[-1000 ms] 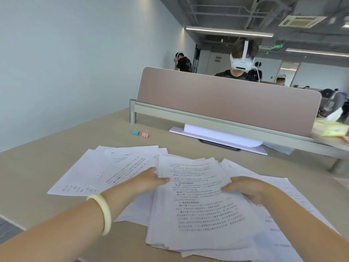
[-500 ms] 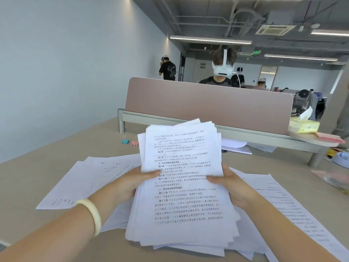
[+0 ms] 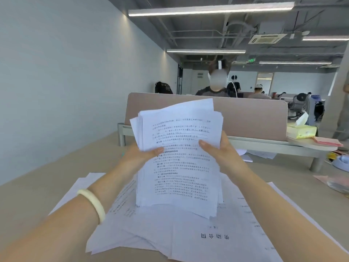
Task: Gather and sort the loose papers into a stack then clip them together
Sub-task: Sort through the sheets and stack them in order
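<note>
The stack [image 3: 179, 148] stands upright, top edges ragged and fanned, its bottom edge low over loose sheets [image 3: 188, 233] on the desk [image 3: 37, 186]. The left hand [image 3: 139, 156] and right hand [image 3: 222, 154] pinch its sides, thumbs in front, fingers hidden behind. Desk surface shows to the left, and a divider [image 3: 255, 118] stands beyond.

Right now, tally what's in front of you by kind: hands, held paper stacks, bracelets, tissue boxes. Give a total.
Hands: 2 (left hand, right hand)
Held paper stack: 1
Wrist bracelet: 1
Yellow tissue box: 1
Total: 5

bare forearms, pale bangle [image 3: 93, 204] on left wrist
</note>
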`<act>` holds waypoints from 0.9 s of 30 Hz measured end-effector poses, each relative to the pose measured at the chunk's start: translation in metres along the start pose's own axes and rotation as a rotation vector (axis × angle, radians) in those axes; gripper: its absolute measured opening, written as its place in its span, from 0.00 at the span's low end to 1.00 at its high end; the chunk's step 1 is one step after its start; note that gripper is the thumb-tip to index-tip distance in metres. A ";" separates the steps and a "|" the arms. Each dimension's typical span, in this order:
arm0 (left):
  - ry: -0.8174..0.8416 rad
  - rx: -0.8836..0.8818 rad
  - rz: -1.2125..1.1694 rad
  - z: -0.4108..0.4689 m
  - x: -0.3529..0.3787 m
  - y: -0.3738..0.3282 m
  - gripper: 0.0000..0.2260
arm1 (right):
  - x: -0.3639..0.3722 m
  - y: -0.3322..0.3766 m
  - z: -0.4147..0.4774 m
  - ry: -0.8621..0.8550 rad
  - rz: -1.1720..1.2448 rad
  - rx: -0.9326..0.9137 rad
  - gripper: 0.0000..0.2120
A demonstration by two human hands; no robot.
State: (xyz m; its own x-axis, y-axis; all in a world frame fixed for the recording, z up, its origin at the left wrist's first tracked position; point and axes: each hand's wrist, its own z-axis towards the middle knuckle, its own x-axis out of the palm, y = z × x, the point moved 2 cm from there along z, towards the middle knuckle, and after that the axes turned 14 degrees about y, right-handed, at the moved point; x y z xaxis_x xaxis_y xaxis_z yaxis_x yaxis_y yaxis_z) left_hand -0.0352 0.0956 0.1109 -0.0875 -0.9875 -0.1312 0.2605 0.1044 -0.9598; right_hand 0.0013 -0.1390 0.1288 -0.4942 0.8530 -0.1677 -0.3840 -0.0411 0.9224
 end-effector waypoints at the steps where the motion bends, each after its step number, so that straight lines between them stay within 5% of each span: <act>1: -0.019 -0.005 -0.018 0.003 0.000 -0.001 0.24 | 0.001 0.002 0.004 -0.020 0.011 -0.005 0.29; 8: 0.013 -0.030 -0.070 0.024 -0.016 -0.016 0.32 | 0.004 0.027 0.018 -0.107 0.015 -0.077 0.09; 14: 0.098 -0.069 -0.163 -0.011 -0.015 0.029 0.38 | 0.020 -0.036 -0.015 -0.123 0.039 0.062 0.15; 21: -0.180 0.030 0.018 -0.007 -0.001 0.000 0.17 | 0.027 -0.029 -0.008 -0.229 0.045 0.018 0.07; 27: -0.108 0.106 0.102 0.005 0.003 -0.036 0.11 | 0.014 -0.003 -0.004 -0.133 -0.027 -0.030 0.08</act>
State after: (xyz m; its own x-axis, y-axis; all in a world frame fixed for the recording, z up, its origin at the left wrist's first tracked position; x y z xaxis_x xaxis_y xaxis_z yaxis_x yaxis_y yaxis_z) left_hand -0.0398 0.0884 0.1462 0.0465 -0.9800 -0.1933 0.3634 0.1968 -0.9106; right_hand -0.0073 -0.1293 0.1222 -0.3764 0.9154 -0.1426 -0.4199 -0.0313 0.9070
